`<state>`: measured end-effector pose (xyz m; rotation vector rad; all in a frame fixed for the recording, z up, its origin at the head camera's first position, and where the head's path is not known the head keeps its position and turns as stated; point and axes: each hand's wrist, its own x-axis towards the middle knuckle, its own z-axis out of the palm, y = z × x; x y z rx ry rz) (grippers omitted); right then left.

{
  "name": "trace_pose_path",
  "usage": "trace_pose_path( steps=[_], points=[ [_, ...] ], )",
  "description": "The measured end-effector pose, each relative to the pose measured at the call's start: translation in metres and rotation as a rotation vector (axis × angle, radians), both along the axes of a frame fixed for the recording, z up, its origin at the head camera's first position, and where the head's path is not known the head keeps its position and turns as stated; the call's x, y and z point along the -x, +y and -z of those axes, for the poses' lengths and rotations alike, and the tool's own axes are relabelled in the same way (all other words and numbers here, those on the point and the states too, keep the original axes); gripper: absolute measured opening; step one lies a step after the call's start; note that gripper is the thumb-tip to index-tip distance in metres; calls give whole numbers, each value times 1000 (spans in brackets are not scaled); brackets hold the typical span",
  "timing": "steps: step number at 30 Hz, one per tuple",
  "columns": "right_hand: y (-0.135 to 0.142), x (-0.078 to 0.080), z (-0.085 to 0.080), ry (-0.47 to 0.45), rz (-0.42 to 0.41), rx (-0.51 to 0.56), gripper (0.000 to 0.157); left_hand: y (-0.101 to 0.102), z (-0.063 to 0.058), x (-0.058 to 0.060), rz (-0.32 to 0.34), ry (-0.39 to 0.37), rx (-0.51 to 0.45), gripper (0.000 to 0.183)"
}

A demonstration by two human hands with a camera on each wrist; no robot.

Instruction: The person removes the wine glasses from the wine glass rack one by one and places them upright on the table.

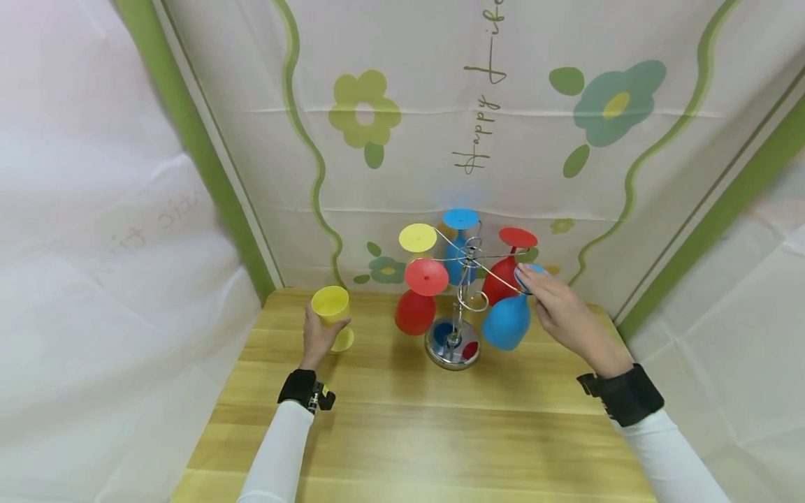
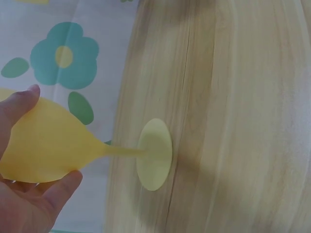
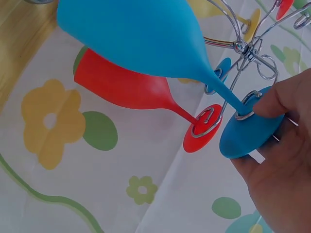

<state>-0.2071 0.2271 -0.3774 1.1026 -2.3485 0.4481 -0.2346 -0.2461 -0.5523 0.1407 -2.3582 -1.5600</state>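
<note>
Flowered cloth point(image 1: 415, 168) — wooden table point(image 1: 440, 447).

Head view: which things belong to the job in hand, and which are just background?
Likely the job:
yellow cup, held by left hand
blue cup, pinched by right hand
metal rack
other hanging cups

Background:
wooden table
flowered cloth
wristbands
</note>
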Motion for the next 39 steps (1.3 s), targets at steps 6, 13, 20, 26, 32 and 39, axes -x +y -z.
trace_pose_path(
  steps=[6, 13, 20, 26, 32, 39],
  points=[
    [0, 3, 2, 0, 20, -9, 65, 0, -4, -3, 14, 10, -2, 90],
    [0, 1, 3, 24, 43, -9, 67, -1, -3, 0, 18, 11, -15, 90],
    [-4, -5, 1, 49, 41, 30, 60, -3, -2, 3, 9, -12, -16, 92],
    [-3, -9, 1, 39, 60, 22, 62, 0, -1, 1, 3, -13, -17, 92],
    [-8, -10, 1, 38, 35, 19, 67, 0, 0, 0, 4, -28, -9, 92],
    [-13, -7, 2, 25, -2, 21, 70, -1, -1, 0, 7, -31, -13, 92]
  ],
)
